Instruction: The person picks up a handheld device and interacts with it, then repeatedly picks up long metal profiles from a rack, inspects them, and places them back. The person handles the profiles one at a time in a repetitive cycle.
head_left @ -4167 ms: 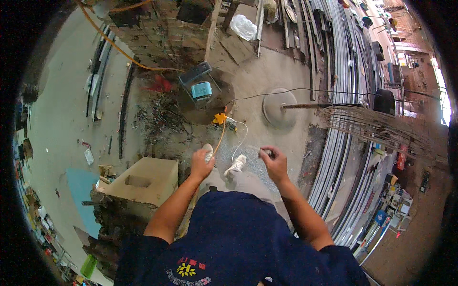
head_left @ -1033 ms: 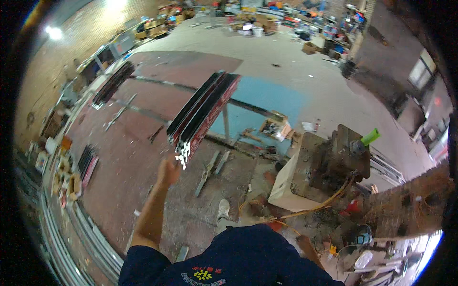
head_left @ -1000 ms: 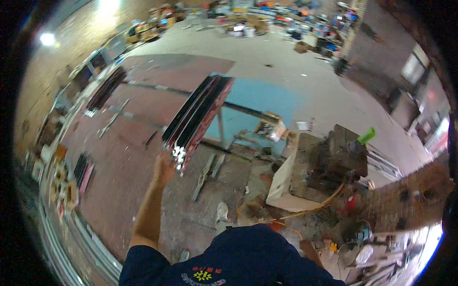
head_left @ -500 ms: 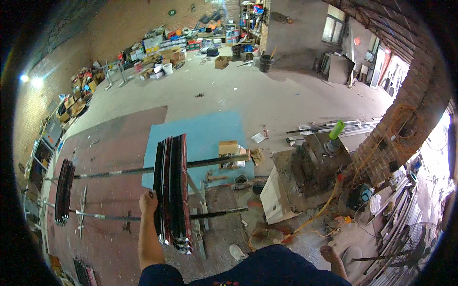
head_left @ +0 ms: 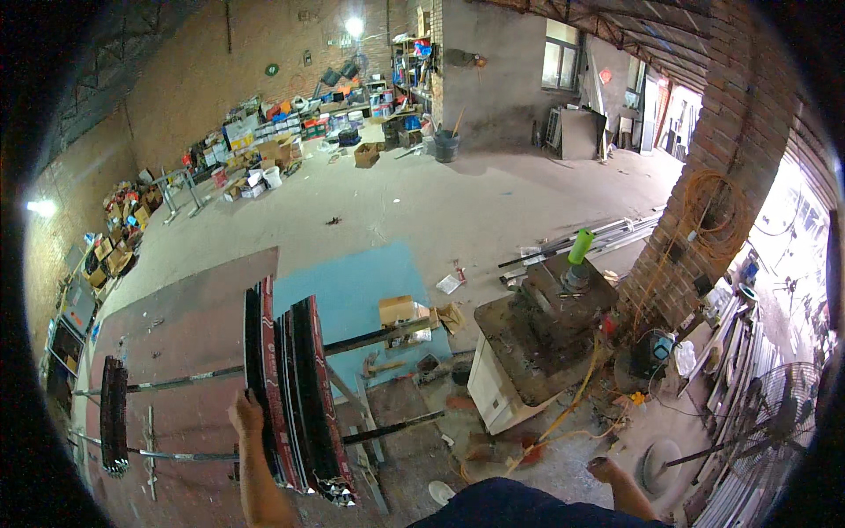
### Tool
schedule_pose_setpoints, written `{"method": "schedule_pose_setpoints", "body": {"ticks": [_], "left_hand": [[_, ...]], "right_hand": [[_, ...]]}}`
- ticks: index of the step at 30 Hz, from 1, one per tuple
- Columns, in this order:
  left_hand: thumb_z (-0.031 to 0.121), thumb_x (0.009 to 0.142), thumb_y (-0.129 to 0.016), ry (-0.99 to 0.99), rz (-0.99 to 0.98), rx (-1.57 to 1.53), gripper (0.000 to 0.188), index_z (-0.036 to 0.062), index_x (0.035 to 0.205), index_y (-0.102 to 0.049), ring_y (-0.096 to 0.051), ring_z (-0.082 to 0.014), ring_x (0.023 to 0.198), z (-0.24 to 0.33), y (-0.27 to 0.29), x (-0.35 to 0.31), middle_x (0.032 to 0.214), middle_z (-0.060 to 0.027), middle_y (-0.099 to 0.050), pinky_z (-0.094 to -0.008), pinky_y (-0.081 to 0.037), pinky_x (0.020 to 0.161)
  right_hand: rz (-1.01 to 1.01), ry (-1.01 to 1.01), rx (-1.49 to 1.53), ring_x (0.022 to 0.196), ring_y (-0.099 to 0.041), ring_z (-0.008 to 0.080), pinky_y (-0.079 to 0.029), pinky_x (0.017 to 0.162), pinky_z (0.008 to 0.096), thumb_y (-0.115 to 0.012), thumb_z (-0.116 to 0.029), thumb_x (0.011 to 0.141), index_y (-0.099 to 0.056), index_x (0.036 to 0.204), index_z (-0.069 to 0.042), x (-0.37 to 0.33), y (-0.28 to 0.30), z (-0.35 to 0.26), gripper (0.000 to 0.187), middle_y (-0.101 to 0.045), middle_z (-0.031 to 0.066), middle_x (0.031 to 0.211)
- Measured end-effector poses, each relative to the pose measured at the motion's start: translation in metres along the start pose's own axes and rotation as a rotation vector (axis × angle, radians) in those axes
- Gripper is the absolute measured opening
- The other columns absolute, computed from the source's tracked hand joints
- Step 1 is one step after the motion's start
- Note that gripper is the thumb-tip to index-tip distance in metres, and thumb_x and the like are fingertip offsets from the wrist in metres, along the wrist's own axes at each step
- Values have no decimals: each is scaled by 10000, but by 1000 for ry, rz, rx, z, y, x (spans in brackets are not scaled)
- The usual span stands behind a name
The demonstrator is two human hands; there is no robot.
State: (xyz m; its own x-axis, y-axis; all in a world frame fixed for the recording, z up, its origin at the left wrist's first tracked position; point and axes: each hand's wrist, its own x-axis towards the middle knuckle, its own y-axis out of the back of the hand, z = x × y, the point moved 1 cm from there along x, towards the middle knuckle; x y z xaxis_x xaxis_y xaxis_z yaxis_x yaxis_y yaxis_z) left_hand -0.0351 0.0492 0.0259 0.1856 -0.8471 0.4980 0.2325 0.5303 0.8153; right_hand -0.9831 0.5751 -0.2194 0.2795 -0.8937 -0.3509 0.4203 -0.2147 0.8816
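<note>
On two long rails point(head_left: 189, 379) lies a bundle of long black metal profiles point(head_left: 304, 387) with red-and-white edging and bright cut ends. My left hand point(head_left: 247, 412) is closed on the left edge of the outermost profile point(head_left: 257, 352), which stands a little apart from the others at its far end. The fingers' grip is partly hidden. My right hand point(head_left: 603, 469) is held low beside my body, above the floor, with its fingers curled in. Whether anything is inside it cannot be seen. Farther left, another bundle of black profiles point(head_left: 114, 414) rests across the rails.
Right of the rails stands a dirty workbench point(head_left: 502, 321) with a green bottle point(head_left: 581, 246) on it. A yellow hose point(head_left: 576, 405) trails over the floor. A fan point(head_left: 779, 414) and piled metal lengths point(head_left: 731, 396) are at the right. An open cardboard box point(head_left: 398, 310) sits beyond the rails.
The outermost profile has shifted left from the bundle, with my left hand on its edge. The view has turned, so the room appears lower and farther left. My right hand stays curled.
</note>
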Motion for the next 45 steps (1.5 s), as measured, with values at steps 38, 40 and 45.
{"method": "schedule_pose_setpoints", "body": {"ticks": [38, 40, 45], "left_hand": [[196, 905, -575, -1848, -724, -834, 320, 122, 1217, -573, -542, -217, 1130, 691, 197, -534, 1250, -64, -567, -349, -458, 914], [120, 870, -591, -1913, -530, -723, 353, 85, 1219, -552, -534, -267, 1163, 695, 187, -544, 1257, -102, -557, -359, -479, 881], [140, 846, -625, -1377, -957, -679, 442, 32, 1262, -523, -523, -371, 1138, 593, 161, -531, 1245, -187, -527, -430, -452, 956]], "right_hand": [[-15, -1194, 1344, 917, -642, 417, -496, 788, 492, -385, -682, 906, -697, 971, -82, -331, 231, -166, 680, -677, 220, 946], [-46, -1409, 1309, 969, -643, 403, -492, 846, 475, -402, -692, 884, -699, 990, -69, -359, 176, -211, 698, -679, 216, 1002], [-125, -1812, 1199, 835, -653, 399, -504, 762, 472, -446, -651, 898, -709, 775, -37, -408, 134, -266, 679, -675, 230, 833]]}}
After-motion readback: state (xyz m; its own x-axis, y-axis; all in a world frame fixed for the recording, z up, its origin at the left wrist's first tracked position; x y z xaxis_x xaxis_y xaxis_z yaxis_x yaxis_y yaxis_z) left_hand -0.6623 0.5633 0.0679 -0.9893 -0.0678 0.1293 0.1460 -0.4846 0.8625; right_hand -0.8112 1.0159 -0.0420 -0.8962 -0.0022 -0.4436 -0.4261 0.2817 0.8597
